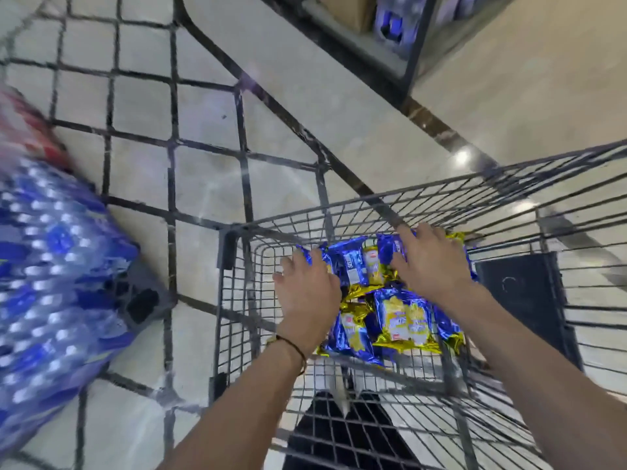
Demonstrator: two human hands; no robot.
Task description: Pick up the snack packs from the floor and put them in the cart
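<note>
A grey wire cart stands in front of me. Several blue and gold snack packs lie piled in its basket. A row of the same packs sits on top of the pile, between my hands. My left hand rests on the left end of that row, fingers spread over a blue pack near the cart's left wall. My right hand lies flat on the right end, fingers straight and spread. No pack shows on the floor in this view.
A wire-grid cage panel stands to the left of the cart. Blurred blue shrink-wrapped bottle packs fill the left edge. A shelf unit with boxes is at the top right. A black panel stands on the cart's right side.
</note>
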